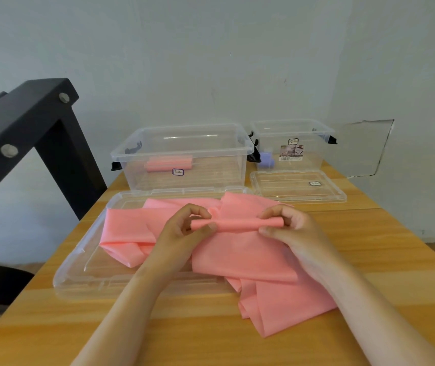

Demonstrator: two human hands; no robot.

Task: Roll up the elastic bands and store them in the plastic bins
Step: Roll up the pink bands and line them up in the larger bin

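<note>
A long pink elastic band lies crumpled across the wooden table and over a clear lid. One end of it is rolled into a thin tube between my hands. My left hand pinches the tube's left end and my right hand pinches its right end, both just above the loose band. The large clear bin behind holds rolled pink bands. In the smaller clear bin to the right sits a rolled purple band.
The large clear lid lies flat under the band, and a smaller lid rests in front of the small bin. A black metal frame rises at the left. The table's left edge runs diagonally; a grey wall stands behind.
</note>
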